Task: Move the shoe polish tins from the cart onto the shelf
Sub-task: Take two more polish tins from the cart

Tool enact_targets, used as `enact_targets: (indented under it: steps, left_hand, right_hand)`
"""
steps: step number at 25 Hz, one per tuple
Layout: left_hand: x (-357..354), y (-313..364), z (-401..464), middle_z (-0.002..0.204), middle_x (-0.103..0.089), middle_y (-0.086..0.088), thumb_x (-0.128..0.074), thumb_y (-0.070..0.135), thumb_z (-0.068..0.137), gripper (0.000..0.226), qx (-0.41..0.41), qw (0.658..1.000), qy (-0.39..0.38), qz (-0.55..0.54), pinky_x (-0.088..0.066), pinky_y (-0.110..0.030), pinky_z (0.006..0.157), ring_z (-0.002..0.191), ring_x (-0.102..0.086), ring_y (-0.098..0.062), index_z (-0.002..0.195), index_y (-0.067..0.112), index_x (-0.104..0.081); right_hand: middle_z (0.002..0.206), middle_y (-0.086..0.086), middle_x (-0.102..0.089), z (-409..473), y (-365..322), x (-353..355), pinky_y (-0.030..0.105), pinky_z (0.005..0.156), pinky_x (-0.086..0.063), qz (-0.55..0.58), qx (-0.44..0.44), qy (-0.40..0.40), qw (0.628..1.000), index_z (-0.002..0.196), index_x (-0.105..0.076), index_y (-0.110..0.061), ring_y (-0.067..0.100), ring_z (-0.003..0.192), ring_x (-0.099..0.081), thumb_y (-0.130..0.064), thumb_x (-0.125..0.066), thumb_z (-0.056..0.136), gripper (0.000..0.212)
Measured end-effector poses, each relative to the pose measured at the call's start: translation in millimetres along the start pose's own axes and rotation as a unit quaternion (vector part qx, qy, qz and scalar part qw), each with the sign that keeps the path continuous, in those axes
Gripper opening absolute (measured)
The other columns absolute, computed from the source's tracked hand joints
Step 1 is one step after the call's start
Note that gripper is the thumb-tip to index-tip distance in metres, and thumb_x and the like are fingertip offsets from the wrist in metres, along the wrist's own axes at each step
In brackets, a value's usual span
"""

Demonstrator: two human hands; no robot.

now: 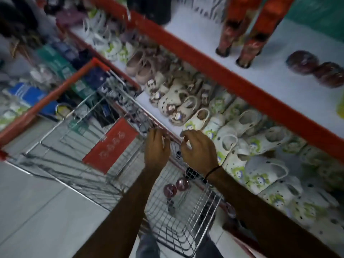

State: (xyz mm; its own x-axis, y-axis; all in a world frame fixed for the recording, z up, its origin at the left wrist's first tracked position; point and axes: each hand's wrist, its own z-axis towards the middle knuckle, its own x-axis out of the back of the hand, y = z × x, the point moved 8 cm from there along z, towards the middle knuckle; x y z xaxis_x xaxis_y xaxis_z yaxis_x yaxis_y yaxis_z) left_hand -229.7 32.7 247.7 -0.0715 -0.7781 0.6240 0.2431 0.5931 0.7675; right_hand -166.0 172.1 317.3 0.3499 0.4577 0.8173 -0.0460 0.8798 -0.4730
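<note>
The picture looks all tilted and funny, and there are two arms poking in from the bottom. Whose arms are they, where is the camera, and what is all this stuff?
The camera sits on a person's head and looks down, so you see that person's own arms. The left hand and the right hand are over the edge of a wire shopping cart. Neither seems to be holding anything, though the picture is blurry. Two round dark red shoe polish tins lie in the cart's small basket, near the person. More round tins already sit on the white upper shelf with the red edge. The lower shelf beneath holds rows of little children's clogs.
</note>
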Motion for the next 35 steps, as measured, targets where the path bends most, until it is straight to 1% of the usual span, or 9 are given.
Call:
enact_targets:
  steps: [3,8,10,14,19,23,27,31,35]
  left_hand:
    - [-57.1,-94.8,-57.6,0.122,-0.055,-0.017,-0.056,0.015,0.089,0.031,0.08,0.987,-0.12,0.071,-0.058,-0.051,0.078,0.102,-0.062,-0.038,0.119,0.007,-0.058]
    - [-174.2,-200.7,-151.6,0.15,-0.042,-0.01,-0.052,0.029,0.09,0.051,0.196,0.914,-0.322,0.152,-0.053,-0.05,0.096,0.131,-0.047,-0.036,0.14,0.015,-0.049]
    - [-211.0,-221.9,-181.5,0.155,-0.038,-0.01,-0.056,0.021,0.085,0.054,0.169,0.896,-0.366,0.186,-0.054,-0.055,0.093,0.132,-0.044,-0.04,0.138,0.022,-0.049]
    - [-218.0,-231.0,-208.5,0.138,-0.05,-0.016,-0.069,-0.007,0.074,0.068,0.176,0.897,-0.331,0.233,-0.059,-0.047,0.068,0.112,-0.057,-0.041,0.131,0.021,-0.045]
    - [-186.3,-233.3,-211.7,0.141,-0.041,-0.015,-0.079,0.017,0.076,0.08,0.236,0.864,-0.364,0.255,-0.056,-0.044,0.088,0.122,-0.053,-0.037,0.142,0.02,-0.033]
    - [-109.4,-201.2,-167.7,0.135,-0.046,-0.016,-0.086,0.025,0.067,0.085,0.235,0.886,-0.318,0.241,-0.057,-0.048,0.085,0.12,-0.055,-0.038,0.137,0.02,-0.039]
    - [-0.2,-143.7,-94.3,0.121,-0.052,-0.012,-0.084,0.025,0.061,0.077,0.155,0.937,-0.232,0.212,-0.054,-0.039,0.073,0.11,-0.055,-0.034,0.129,0.019,-0.049]
    - [90.5,-77.8,-22.7,0.12,-0.057,-0.014,-0.082,0.034,0.058,0.078,0.081,0.981,-0.111,0.134,-0.049,-0.028,0.082,0.104,-0.061,-0.031,0.13,0.016,-0.06]
    - [144.8,23.5,42.4,0.116,-0.061,-0.011,-0.075,0.043,0.055,0.076,-0.04,0.997,-0.034,0.06,-0.054,-0.034,0.093,0.105,-0.062,-0.025,0.125,0.016,-0.068]
  right_hand:
    - [0.1,0.013,-0.071,-56.1,44.0,-106.0,0.043,0.077,-0.057,0.003,-0.052,-0.16,0.986,0.111,-0.067,-0.012,0.035,0.094,-0.067,-0.021,-0.054,0.079,0.036]
    - [0.125,0.012,-0.061,-159.3,131.8,-270.0,0.048,0.092,-0.051,-0.087,-0.103,-0.421,0.897,0.139,-0.049,-0.025,0.038,0.114,-0.058,-0.024,-0.061,0.08,0.06]
    - [0.131,0.011,-0.055,-190.1,150.8,-305.4,0.053,0.094,-0.048,-0.109,-0.085,-0.468,0.873,0.134,-0.051,-0.027,0.038,0.125,-0.05,-0.018,-0.061,0.08,0.055]
    - [0.142,0.016,-0.049,-216.8,153.9,-312.8,0.056,0.09,-0.051,-0.202,-0.061,-0.453,0.866,0.124,-0.058,-0.025,0.044,0.13,-0.047,-0.01,-0.068,0.082,0.045]
    - [0.15,0.015,-0.032,-239.8,144.8,-300.9,0.058,0.104,-0.04,-0.196,-0.112,-0.544,0.808,0.139,-0.036,-0.03,0.045,0.131,-0.037,-0.022,-0.07,0.083,0.066]
    - [0.135,0.015,-0.042,-189.5,96.4,-252.8,0.052,0.094,-0.051,-0.119,-0.124,-0.5,0.849,0.13,-0.041,-0.028,0.042,0.12,-0.048,-0.033,-0.082,0.065,0.077]
    - [0.117,0.015,-0.052,-83.1,21.9,-182.5,0.046,0.086,-0.054,-0.046,-0.087,-0.394,0.914,0.123,-0.05,-0.027,0.039,0.107,-0.055,-0.042,-0.084,0.055,0.078]
    - [0.113,0.014,-0.057,16.0,-30.8,-91.4,0.045,0.086,-0.053,0.015,-0.053,-0.234,0.971,0.121,-0.058,-0.029,0.038,0.104,-0.057,-0.052,-0.081,0.052,0.077]
    - [0.113,0.009,-0.056,80.0,-55.0,29.9,0.042,0.09,-0.051,0.013,-0.038,-0.089,0.995,0.124,-0.06,-0.033,0.033,0.108,-0.055,-0.059,-0.071,0.057,0.073]
